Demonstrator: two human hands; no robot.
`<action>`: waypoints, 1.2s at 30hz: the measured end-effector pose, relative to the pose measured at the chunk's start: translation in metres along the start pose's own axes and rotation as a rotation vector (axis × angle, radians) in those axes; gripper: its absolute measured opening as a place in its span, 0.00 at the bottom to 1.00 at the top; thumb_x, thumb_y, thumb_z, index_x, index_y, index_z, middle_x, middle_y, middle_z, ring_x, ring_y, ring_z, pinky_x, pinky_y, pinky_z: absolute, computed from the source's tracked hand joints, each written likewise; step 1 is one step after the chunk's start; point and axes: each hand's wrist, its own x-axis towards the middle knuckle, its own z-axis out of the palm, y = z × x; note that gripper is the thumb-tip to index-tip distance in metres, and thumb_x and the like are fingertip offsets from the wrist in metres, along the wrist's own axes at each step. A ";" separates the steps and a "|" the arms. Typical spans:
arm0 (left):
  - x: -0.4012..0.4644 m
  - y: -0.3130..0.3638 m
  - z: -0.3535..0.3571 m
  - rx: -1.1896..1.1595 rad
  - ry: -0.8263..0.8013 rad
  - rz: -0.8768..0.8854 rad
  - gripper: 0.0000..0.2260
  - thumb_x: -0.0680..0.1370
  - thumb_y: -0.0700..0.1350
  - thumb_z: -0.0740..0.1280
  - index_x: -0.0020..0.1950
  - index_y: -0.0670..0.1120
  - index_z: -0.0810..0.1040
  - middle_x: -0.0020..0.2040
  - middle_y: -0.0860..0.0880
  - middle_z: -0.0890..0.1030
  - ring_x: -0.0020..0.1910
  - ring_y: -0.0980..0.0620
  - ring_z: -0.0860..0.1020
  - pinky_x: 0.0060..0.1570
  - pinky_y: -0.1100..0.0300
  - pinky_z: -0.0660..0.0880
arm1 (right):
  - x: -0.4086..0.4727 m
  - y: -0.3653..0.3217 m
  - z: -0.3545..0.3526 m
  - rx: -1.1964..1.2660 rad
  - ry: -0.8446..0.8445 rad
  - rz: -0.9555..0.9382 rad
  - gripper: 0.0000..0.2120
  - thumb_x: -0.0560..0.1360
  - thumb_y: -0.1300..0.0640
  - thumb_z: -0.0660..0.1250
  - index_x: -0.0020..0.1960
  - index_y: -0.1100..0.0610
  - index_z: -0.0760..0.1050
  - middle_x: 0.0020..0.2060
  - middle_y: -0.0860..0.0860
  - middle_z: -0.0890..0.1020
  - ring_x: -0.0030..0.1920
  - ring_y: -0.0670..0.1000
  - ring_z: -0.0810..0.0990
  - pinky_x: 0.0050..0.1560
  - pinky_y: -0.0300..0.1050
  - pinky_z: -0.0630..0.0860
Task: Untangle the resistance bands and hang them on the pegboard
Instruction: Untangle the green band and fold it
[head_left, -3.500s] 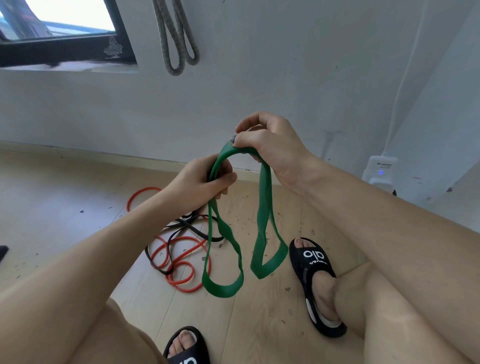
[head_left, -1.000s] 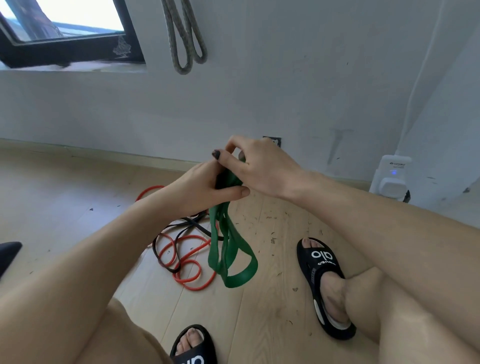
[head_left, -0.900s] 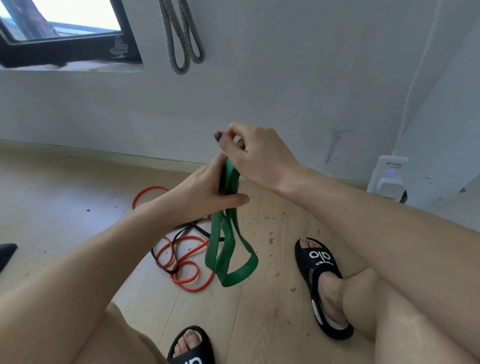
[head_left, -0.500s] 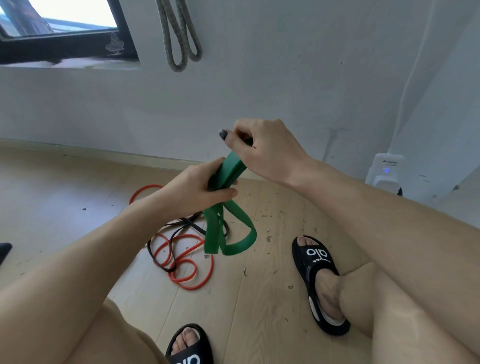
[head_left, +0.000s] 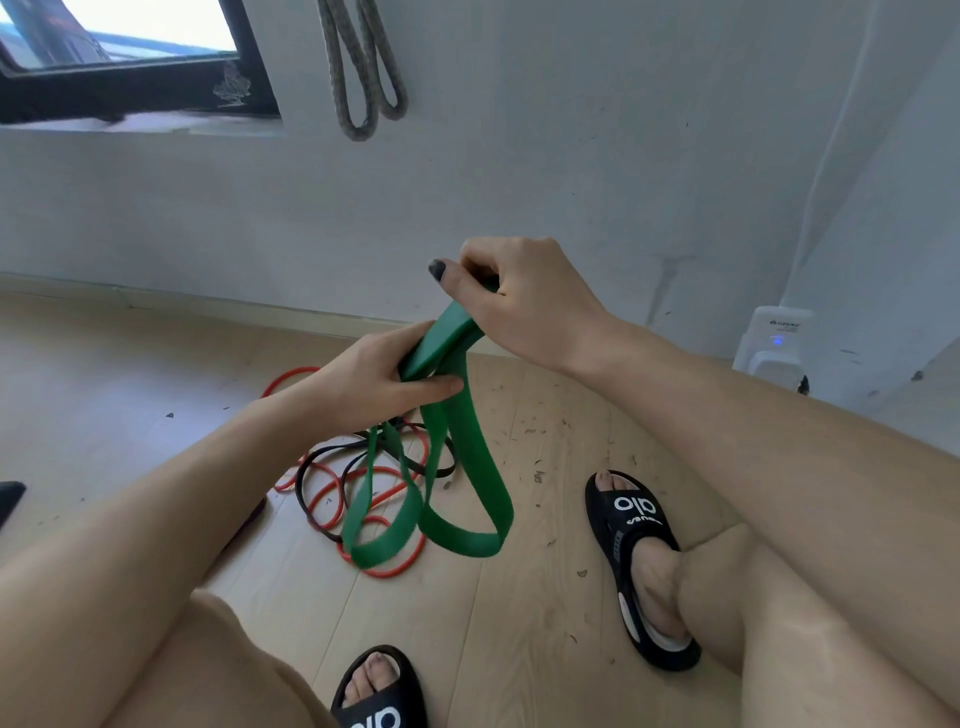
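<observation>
The left hand (head_left: 371, 376) holds the green band (head_left: 452, 452) with its fingers curled round the gathered strands, thumb laid across the front. The right hand (head_left: 524, 299) sits just above it and toward the wall (head_left: 571, 156), its grip pinching the band's top fold, with the dark-nailed thumb sticking out to the left. From the left hand the band hangs down in two wide loops whose bottoms reach down close to the floor (head_left: 104, 374). Behind and left of those loops, a red band (head_left: 332, 488) and a black band (head_left: 311, 467) lie tangled together on the floor; the left green loop crosses in front of them, and whether it touches them cannot be told. A grey band (head_left: 363, 78) hangs doubled on the wall above the hands, beside a dark window frame (head_left: 156, 98). Right of the green loops is a foot in a black slipper (head_left: 639, 561); another slipper (head_left: 379, 691) shows below them. A white plug unit (head_left: 774, 345) sits at the wall's base, far right.
</observation>
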 end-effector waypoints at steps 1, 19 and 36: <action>-0.001 0.000 0.000 -0.020 -0.008 -0.006 0.07 0.78 0.53 0.71 0.52 0.55 0.76 0.43 0.45 0.82 0.40 0.44 0.80 0.43 0.45 0.80 | 0.001 -0.001 0.001 0.010 0.004 0.006 0.23 0.83 0.42 0.61 0.34 0.54 0.70 0.26 0.46 0.72 0.29 0.47 0.70 0.35 0.48 0.68; 0.003 0.003 0.001 -0.047 0.037 0.062 0.19 0.73 0.62 0.72 0.54 0.49 0.79 0.49 0.48 0.85 0.49 0.48 0.83 0.55 0.41 0.80 | 0.002 0.000 -0.008 0.154 0.111 0.099 0.25 0.83 0.44 0.63 0.31 0.53 0.64 0.23 0.44 0.66 0.26 0.44 0.65 0.30 0.36 0.62; -0.001 -0.004 -0.007 -0.143 0.062 0.011 0.24 0.73 0.64 0.72 0.54 0.44 0.78 0.51 0.34 0.82 0.52 0.32 0.81 0.54 0.31 0.77 | 0.003 0.040 -0.020 -0.007 -0.100 0.197 0.27 0.83 0.39 0.58 0.35 0.58 0.69 0.29 0.53 0.72 0.29 0.50 0.67 0.36 0.47 0.64</action>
